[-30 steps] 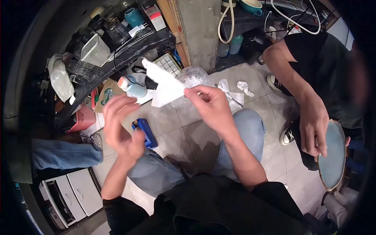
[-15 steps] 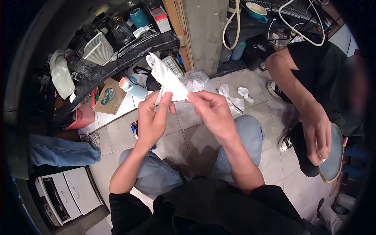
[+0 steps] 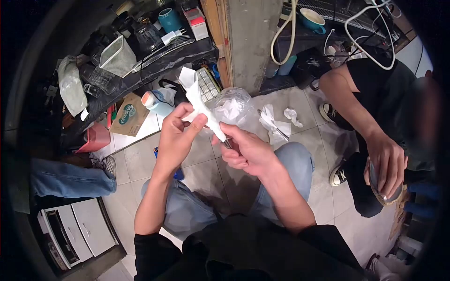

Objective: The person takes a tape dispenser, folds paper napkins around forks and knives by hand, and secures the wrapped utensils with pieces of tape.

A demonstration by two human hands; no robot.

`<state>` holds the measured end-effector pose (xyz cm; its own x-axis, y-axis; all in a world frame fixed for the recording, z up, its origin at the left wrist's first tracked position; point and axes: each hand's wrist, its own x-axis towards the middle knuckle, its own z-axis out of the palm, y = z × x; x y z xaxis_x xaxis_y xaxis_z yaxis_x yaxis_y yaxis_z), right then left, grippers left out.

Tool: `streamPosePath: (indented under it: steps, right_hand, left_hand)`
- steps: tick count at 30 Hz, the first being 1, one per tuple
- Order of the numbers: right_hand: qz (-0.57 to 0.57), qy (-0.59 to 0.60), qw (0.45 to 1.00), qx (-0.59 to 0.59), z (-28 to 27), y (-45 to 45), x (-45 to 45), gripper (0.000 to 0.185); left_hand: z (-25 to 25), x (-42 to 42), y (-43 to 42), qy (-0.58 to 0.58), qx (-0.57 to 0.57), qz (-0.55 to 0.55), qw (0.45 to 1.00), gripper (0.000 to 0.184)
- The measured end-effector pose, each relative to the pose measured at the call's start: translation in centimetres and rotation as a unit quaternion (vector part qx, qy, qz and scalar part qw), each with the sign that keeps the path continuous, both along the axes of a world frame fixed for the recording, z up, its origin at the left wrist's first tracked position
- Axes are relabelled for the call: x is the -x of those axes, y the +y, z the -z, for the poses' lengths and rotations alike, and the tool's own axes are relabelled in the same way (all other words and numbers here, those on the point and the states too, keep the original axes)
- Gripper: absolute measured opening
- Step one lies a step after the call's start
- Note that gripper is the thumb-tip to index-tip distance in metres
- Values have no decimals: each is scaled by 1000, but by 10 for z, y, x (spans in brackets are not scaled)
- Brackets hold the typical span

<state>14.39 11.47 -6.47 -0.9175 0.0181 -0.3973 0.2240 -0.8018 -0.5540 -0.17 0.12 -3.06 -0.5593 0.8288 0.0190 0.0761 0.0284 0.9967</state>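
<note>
Drawn narrower since the earlier frame, white tissue is pinched by the left hand, its lower end clamped in the right hand against a metallic piece, apparently partly wrapped; beyond, a plastic bag is seen on tiled floor.

Tissue held between your left hand and right hand, bag on the floor beyond, paper right of it, basket on the far-left counter, mug beyond its right, carton below, bottle right of that, cabinet near left, another person on your right.
</note>
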Motion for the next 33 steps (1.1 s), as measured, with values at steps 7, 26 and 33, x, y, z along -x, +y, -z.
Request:
streamPosePath:
  steps: [7, 26, 33]
  right_hand:
    - [115, 21, 958, -261, -4, -25, 14, 39]
    - [72, 53, 980, -181, 9, -34, 23, 41]
    - [146, 14, 937, -318, 11, -34, 23, 48]
  left_hand:
    - [6, 6, -8, -14, -39, -30, 999, 10]
    - [22, 22, -6, -175, -57, 58, 981, 11]
    - [6, 13, 2, -148, -10, 51, 988, 19]
